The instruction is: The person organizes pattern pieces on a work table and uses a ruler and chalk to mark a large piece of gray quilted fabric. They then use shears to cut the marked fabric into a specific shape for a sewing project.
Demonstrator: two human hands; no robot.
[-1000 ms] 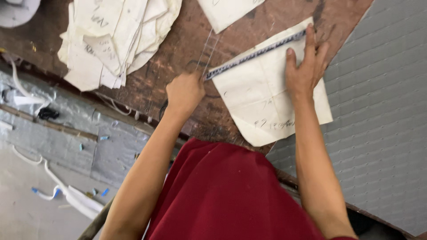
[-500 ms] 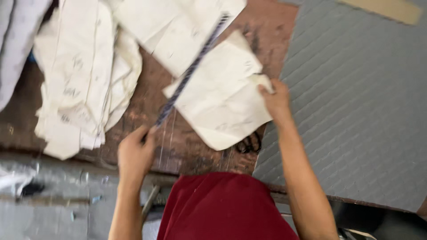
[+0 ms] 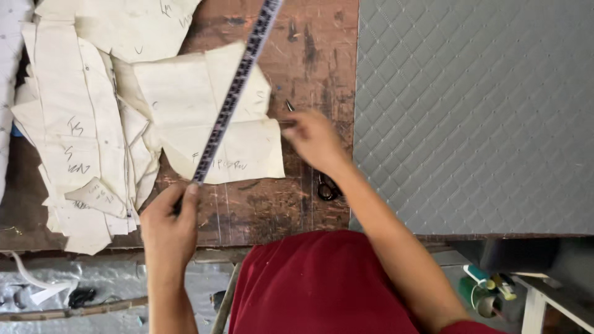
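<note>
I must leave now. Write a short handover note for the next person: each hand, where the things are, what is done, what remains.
Left hand: holds the near end of the long ruler, lying slantwise over the paper pattern piece.
Right hand: at the piece's right edge, on a thin dark tool; blurred, grip unclear.
Scissors: on the wooden table, under the right wrist.
More pattern pieces: piled left. Grey quilted fabric: right.
Done: ruler laid over the piece.
Left: no fresh line or cut visible.

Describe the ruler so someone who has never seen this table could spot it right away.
On the brown wooden table, left of the grey quilted sheet, lie cream paper pieces. The ruler slants across them, its near end in the left hand: long, thin, dark.
</note>
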